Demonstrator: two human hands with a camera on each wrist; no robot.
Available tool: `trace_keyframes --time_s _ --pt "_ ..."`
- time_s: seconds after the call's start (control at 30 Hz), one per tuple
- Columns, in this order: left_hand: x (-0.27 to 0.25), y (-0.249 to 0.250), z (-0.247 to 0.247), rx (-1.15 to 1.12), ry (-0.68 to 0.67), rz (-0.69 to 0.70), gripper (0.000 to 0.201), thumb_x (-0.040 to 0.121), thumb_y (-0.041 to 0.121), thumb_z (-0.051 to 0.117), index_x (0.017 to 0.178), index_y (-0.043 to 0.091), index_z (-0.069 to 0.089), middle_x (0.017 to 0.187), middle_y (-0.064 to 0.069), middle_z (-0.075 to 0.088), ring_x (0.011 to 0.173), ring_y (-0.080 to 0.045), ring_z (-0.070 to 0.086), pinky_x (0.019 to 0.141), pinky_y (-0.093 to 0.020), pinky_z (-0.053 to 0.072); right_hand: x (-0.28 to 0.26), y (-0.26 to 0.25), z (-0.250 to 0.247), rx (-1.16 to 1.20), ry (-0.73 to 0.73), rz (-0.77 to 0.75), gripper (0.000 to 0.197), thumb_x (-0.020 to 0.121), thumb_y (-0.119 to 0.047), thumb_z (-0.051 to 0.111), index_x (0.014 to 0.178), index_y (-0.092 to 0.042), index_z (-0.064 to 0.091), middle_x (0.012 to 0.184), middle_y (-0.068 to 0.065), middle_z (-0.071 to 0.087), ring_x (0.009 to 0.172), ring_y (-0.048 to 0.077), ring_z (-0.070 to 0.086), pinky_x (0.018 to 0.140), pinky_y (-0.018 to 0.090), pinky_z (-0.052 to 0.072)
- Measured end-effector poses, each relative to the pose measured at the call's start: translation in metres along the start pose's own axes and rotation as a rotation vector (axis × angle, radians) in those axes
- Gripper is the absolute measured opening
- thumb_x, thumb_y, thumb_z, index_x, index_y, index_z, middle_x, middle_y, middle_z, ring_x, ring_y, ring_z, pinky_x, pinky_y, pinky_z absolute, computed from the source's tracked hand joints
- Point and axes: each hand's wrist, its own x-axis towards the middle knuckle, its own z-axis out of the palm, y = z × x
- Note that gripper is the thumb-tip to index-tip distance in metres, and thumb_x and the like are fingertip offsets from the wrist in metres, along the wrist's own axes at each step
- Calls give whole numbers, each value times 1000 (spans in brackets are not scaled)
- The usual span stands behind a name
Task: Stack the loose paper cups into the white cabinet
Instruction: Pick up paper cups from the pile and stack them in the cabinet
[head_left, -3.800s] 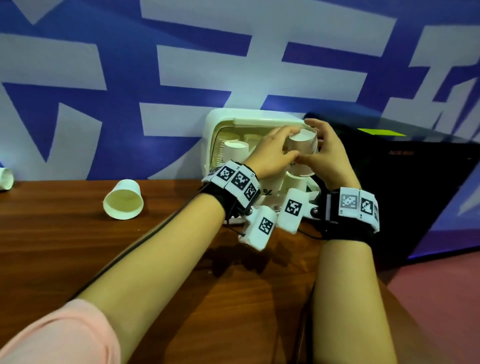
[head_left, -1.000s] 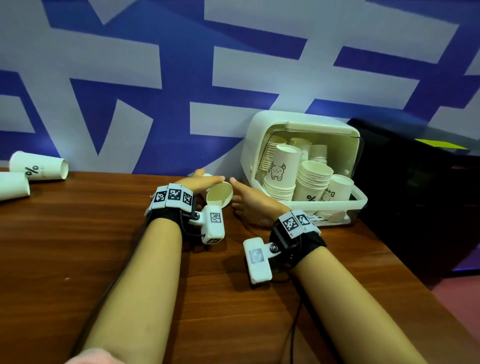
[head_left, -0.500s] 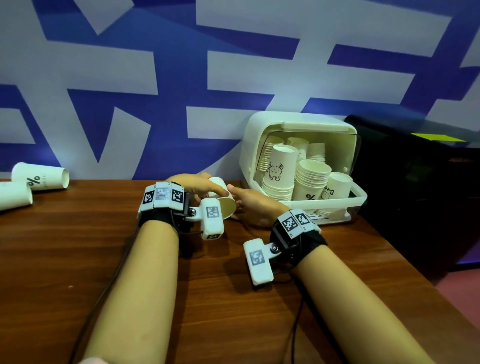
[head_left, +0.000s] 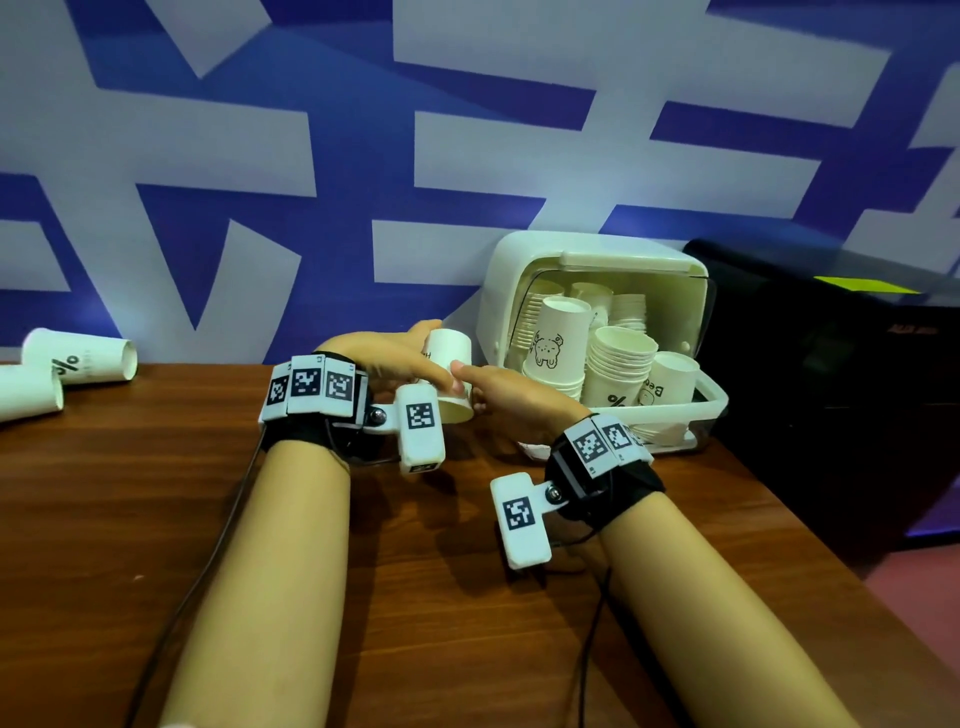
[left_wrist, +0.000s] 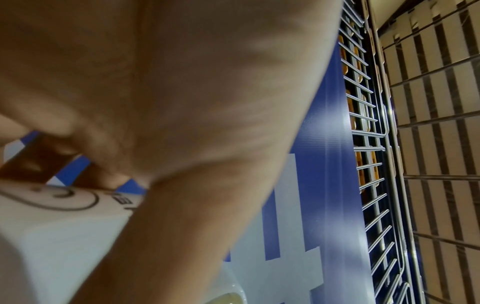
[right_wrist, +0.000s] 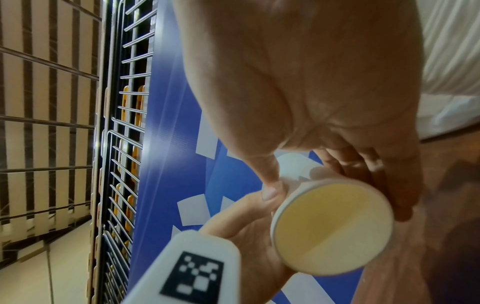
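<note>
Paper cup (head_left: 451, 371) held between both hands, lifted off table (head_left: 156, 519).
Gripped by left hand (head_left: 387, 358) fingers around wall; right hand (head_left: 511, 397) fingers curled at rim. Long axis tilted, mouth toward wrists. White cabinet (head_left: 597, 260) just beyond right fingertips. Raised higher than half a second ago.

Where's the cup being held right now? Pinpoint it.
In the head view the held paper cup is mid-frame above the table, between left hand and right hand, just left of the white cabinet.
</note>
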Motion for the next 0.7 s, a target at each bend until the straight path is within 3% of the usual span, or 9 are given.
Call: trace_keyframes --time_s 0.03,0.13,0.23,0.3,0.4,0.5,0.6,0.67,0.7 --pt "-2 1 0 -5 -5 12 89 85 22 70 148 32 7 122 -6 43 97 -20 58 84 -39 54 0 -1 -1 -27 -12 -10 48 101 -41 42 125 -1 55 104 14 65 89 23 61 91 39 50" --pt "-8 5 -3 -4 -10 38 99 84 22 70 151 33 -2 138 -10 37 109 -26 56 95 -46 50 -5 -6 -5 -70 -44 -56 38 103 -38 39 104 -8 62 93 8 66 78 15 62 73 25 49" --pt "-11 8 -6 -13 -19 72 104 82 20 73 150 37 -4 145 -12 34 117 -28 53 101 -49 46 -12 -13 -7 -106 -54 -97 43 102 -42 39 117 -5 57 101 10 67 87 18 63 85 31 49" --pt "-15 11 -8 -27 -16 97 104 81 20 73 150 38 -4 144 -11 34 118 -27 53 102 -49 45 -16 -17 -9 -137 -53 -122 45 101 -45 40 117 -6 55 99 10 66 88 19 61 86 32 47" --pt "-20 15 -10 -42 1 147 103 81 21 74 150 38 0 139 -6 36 113 -23 54 95 -42 49 -19 -22 -13 -160 -40 -161 46 100 -47 41 113 -5 57 97 10 67 85 16 62 83 31 47" --pt "-23 18 -9 -62 -17 195 98 80 21 73 149 40 6 138 -5 39 110 -19 55 83 -31 52 -21 -24 -15 -144 -17 -180 61 93 -54 48 125 -3 53 96 7 67 76 11 62 74 27 46" --pt "-24 20 -6 -77 -30 222 98 80 21 73 148 41 5 138 -6 40 108 -17 56 81 -29 52 -24 -23 -15 -138 32 -174 77 78 -64 57 128 -6 51 107 12 67 87 24 66 81 37 51" --pt "-23 21 -4 -99 -23 227 103 81 21 74 148 43 -1 135 -7 42 107 -18 57 86 -33 52 -29 -23 -15 -137 51 -209 55 87 -56 56 118 -10 56 109 13 68 97 33 64 89 42 49" --pt "-22 23 -3 -108 -20 229 107 80 22 75 148 43 -4 135 -9 45 109 -21 59 91 -38 52 -33 -23 -17 -143 57 -228 40 94 -48 52 110 -12 58 100 8 69 91 28 63 85 36 47"
